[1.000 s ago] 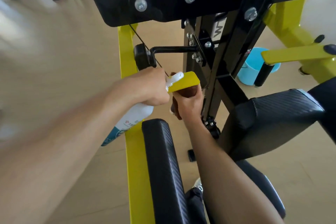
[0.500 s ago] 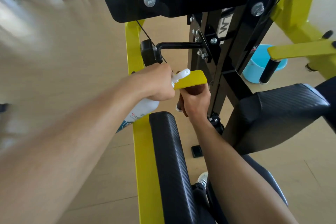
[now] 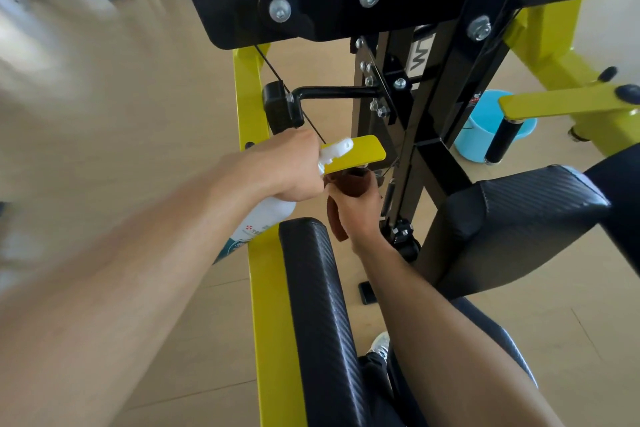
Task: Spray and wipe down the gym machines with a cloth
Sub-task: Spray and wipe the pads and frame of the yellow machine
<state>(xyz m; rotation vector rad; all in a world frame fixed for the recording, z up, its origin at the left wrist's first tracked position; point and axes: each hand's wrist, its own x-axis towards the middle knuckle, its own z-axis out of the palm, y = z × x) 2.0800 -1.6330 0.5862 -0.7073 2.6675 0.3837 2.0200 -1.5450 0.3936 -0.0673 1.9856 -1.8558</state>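
spraying the yellow lever plate

left hand (image 3: 284, 170) wraps its grip round the spray bottle (image 3: 263, 218), nozzle just over the yellow plate (image 3: 360, 152). right hand (image 3: 356, 208) reaches up from below, grip holding the brown cloth (image 3: 337, 218) bunched under the plate. aim the mist at the plate only, short pulls, cloth catching drips, clear of the cable (image 3: 294, 97).
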